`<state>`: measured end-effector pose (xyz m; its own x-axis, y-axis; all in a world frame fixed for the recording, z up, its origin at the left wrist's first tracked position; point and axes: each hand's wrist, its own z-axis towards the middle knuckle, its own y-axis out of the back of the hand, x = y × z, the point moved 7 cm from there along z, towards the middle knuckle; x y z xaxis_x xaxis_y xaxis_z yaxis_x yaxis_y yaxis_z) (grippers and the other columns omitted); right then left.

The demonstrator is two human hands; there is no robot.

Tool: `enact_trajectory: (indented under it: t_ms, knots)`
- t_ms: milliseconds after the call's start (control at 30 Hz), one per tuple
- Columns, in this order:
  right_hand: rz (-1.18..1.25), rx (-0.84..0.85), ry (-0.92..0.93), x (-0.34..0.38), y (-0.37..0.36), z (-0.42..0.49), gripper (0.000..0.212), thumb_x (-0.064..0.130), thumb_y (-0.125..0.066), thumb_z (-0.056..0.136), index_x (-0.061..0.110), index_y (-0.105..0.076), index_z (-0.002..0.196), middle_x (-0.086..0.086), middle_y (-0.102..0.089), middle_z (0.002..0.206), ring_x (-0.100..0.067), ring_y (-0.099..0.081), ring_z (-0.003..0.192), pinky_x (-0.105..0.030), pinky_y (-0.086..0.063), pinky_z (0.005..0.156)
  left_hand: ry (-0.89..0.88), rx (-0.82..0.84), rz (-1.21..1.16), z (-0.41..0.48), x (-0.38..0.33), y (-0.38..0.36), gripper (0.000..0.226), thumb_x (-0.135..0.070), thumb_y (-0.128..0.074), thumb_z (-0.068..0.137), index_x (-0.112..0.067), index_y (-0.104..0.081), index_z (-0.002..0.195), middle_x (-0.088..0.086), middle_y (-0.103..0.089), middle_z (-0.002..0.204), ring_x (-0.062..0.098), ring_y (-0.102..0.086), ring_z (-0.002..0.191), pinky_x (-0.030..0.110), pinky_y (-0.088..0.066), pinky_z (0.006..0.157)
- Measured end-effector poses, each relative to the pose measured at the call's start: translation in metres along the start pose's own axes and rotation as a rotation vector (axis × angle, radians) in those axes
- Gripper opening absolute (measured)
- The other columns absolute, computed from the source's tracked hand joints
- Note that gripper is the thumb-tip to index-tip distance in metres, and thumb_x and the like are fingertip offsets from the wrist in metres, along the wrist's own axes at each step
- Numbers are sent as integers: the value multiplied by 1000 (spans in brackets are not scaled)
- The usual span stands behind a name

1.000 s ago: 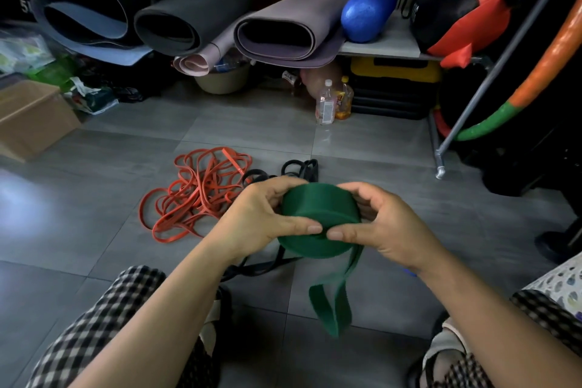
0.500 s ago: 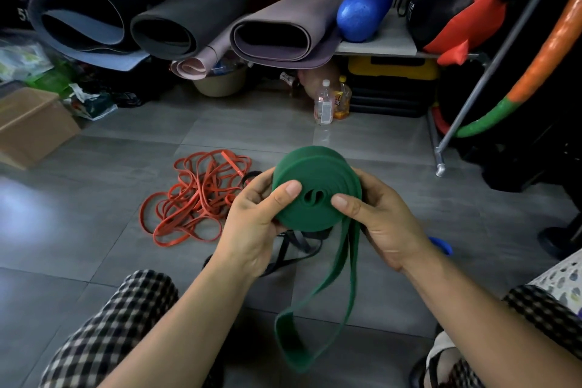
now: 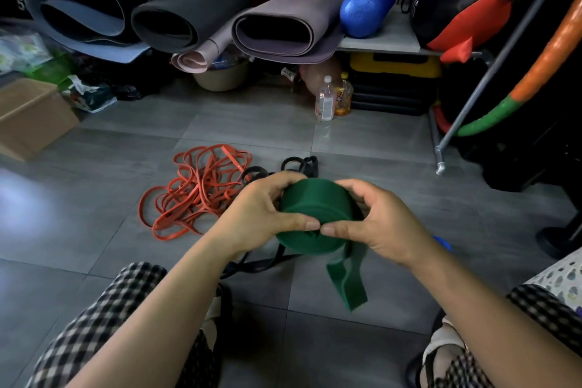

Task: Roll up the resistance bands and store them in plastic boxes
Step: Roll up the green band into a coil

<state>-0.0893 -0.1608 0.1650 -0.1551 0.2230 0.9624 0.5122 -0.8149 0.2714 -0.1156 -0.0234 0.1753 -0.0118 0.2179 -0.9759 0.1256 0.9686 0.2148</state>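
Over the grey tiled floor (image 3: 94, 198); leftward, a loose heap of orange bands (image 3: 195, 192); front and centre, held above the tiles, the rolled green band (image 3: 315, 208); clasped round it, left hand (image 3: 258, 214) and right hand (image 3: 384, 224), thumbs tip to tip; below, a short dangling tail (image 3: 346, 283).

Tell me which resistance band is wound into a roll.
The green band, gripped by the left hand and right hand; the orange bands and black bands lie loose on the floor.

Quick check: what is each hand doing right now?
Left hand: closed, gripping the green band roll.
Right hand: closed, gripping that roll from the other side.
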Motion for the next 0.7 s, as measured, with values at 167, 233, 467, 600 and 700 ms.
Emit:
enact_trajectory:
  t_ms: [167, 233, 467, 600, 700]
  knots:
    - [275, -51, 39, 4, 10, 2, 45, 20, -73, 58, 23, -60, 101, 8, -71, 96, -4, -65, 93, -15, -50, 74, -51, -135, -301, 1, -1, 4, 48, -9, -71, 57, -14, -59, 104, 0, -69, 93, 13, -67, 86, 22, -54, 69]
    - [354, -75, 43, 4, 12, 2, 43, 15, -71, 59, 20, -61, 101, 10, -72, 93, -5, -66, 92, -15, -50, 73, -65, -168, -383, 0, -4, 4, 47, -8, -68, 59, -10, -57, 105, 2, -68, 94, 13, -67, 84, 22, -54, 67]
    - [519, -148, -15, -10, 9, 8, 59, 37, -84, 51, 18, -65, 104, 1, -72, 101, -14, -67, 97, -21, -53, 78, 35, -276, -706, 2, 9, -3, 48, -17, -67, 68, -6, -56, 114, 10, -69, 102, 24, -67, 91, 38, -58, 71]
    - [659, -233, -71, -21, 0, 8, 61, 36, -82, 52, 9, -66, 104, -9, -71, 103, -22, -67, 96, -25, -54, 77, 124, -301, -909, 0, 22, -16, 54, -17, -60, 74, 0, -49, 124, 17, -64, 114, 30, -63, 103, 45, -57, 79]
    - [701, -211, -113, -21, -1, 8, 46, 21, -73, 57, 6, -65, 100, -9, -73, 95, -21, -69, 87, -24, -55, 71, 175, -258, -988, -2, 30, -24, 54, -17, -58, 76, -1, -48, 127, 19, -61, 121, 32, -60, 110, 42, -57, 78]
